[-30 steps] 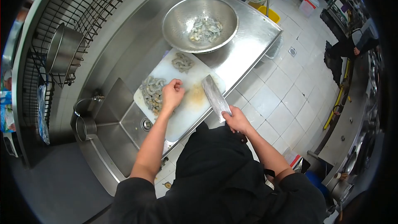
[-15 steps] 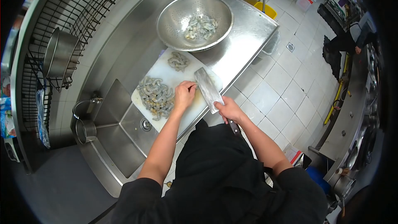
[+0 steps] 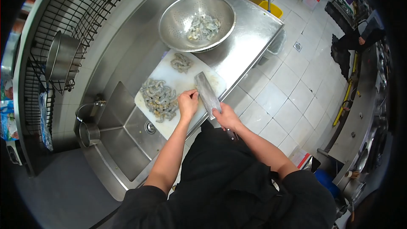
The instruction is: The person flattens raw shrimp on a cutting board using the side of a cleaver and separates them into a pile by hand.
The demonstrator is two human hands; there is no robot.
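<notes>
My right hand (image 3: 226, 116) is wrapped around the dark handle of a cleaver (image 3: 206, 94), whose broad blade lies slanted over the right part of a white cutting board (image 3: 169, 68). Close to the blade's left side, my left hand (image 3: 187, 102) is closed in a pinch at the board. Whatever sits between its fingertips is too small and hidden to name. A large pile of raw grey shrimp (image 3: 159, 98) lies left of my left hand. Farther up the board rests a smaller pile of shrimp (image 3: 181, 62).
Beyond the board stands a steel colander (image 3: 169, 25) with shrimp inside. A steel sink (image 3: 127, 131) is to the left, with a small pot (image 3: 89, 134) at its edge. A wire rack (image 3: 63, 12) holds a larger pot (image 3: 63, 55). Another person (image 3: 366, 38) is at far right.
The cleaver and my right hand have shifted slightly left and toward my body. My left hand has dropped a little nearer to me, its fingers still pinched.
</notes>
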